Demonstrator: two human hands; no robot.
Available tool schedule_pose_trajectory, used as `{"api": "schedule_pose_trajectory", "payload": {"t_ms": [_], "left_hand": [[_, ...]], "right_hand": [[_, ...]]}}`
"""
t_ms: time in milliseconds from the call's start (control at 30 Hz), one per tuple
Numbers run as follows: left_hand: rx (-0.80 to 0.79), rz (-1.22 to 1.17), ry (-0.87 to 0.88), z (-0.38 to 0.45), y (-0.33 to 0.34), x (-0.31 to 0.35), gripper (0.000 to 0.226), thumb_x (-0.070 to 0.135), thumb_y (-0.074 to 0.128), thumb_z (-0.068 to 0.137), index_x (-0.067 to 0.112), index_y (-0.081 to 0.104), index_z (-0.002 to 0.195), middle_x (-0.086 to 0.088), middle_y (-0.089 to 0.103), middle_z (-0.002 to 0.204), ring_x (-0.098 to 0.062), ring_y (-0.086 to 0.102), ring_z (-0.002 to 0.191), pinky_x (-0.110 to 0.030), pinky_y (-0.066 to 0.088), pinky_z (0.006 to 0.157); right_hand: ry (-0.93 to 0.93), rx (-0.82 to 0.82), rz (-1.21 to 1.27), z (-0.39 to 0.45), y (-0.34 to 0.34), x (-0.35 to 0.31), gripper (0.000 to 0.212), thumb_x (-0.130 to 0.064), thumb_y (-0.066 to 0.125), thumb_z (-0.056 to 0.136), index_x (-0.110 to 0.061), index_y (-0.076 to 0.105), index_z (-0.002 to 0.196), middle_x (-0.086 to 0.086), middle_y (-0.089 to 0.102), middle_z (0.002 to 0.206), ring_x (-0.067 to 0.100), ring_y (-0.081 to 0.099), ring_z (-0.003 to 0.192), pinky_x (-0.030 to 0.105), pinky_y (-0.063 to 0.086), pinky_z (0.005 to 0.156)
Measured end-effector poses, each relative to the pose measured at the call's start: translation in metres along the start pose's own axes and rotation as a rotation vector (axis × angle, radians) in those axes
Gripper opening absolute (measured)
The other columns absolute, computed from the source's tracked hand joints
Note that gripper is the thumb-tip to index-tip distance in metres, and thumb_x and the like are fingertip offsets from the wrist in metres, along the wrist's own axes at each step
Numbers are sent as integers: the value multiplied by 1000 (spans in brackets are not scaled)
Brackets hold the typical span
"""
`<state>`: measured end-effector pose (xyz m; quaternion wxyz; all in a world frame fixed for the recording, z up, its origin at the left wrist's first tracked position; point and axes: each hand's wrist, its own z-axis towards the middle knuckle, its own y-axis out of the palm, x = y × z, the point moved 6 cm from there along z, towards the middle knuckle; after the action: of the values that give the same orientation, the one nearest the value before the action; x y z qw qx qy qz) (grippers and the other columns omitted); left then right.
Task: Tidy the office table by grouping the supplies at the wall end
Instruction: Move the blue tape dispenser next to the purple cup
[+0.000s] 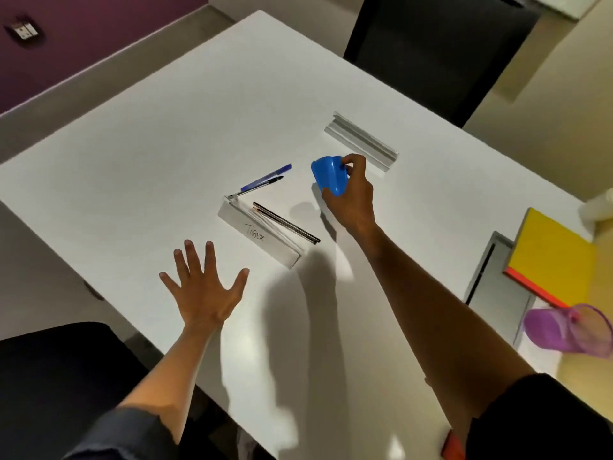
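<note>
My right hand (353, 194) grips a blue plastic holder (328, 174) just above the white table (172, 134), near its middle. My left hand (205, 287) rests flat on the table with fingers spread, holding nothing. Between the hands lies a clear name plate marked "TIGER" (262, 237), with two dark pencils (287, 224) along its far side. A blue pen (265, 180) and a black pen (257, 187) lie just beyond it. A second clear plate holder (361, 141) lies further away, right of the blue holder.
A black chair (441, 44) stands at the far side and another (56, 376) at the near left. At the right are a yellow book (554, 257), a grey device (497, 287) and a purple basket (570, 327). A purple wall (83, 28) is at the far left.
</note>
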<state>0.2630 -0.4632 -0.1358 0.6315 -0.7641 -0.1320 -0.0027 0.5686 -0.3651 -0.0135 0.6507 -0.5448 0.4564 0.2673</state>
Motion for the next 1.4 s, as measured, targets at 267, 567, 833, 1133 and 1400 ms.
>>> {"api": "schedule_pose_trajectory", "payload": {"t_ms": [267,567,833,1133,1400], "left_hand": [[-33,16,91,-25,-20,13,77,74,34,80,14,35,129,-21,36,138,-40,31,131,-65,32,97],[16,-230,247,-102,-34,80,89,73,26,81,17,18,150,-13,12,159,-30,11,146,-61,13,112],[-220,-143,483,-208,4,161,96,78,11,77,18,22,151,-11,15,159,-29,13,146,-56,14,114],[-388,39,899,-271,34,247,93,76,1,73,27,20,150,-5,11,160,-27,6,148,-53,14,114],[-396,107,971,-267,34,280,102,81,-5,69,25,15,151,-5,8,161,-27,4,148,-53,13,115]], "right_hand": [[101,117,-10,-91,-101,37,59,-8,72,75,-20,36,120,4,56,110,21,61,91,31,52,73],[195,185,-111,-195,-185,76,66,-14,80,70,-23,42,123,2,56,116,20,58,102,33,53,79],[305,242,-302,-276,-244,126,80,-20,81,74,-18,36,140,5,46,133,18,52,114,22,41,85],[556,409,-436,-321,-296,177,72,-12,79,70,-15,45,133,9,47,123,25,55,107,35,53,85],[702,477,-469,-340,-305,211,75,-24,79,73,-9,41,135,12,49,120,27,54,108,35,52,88]]}}
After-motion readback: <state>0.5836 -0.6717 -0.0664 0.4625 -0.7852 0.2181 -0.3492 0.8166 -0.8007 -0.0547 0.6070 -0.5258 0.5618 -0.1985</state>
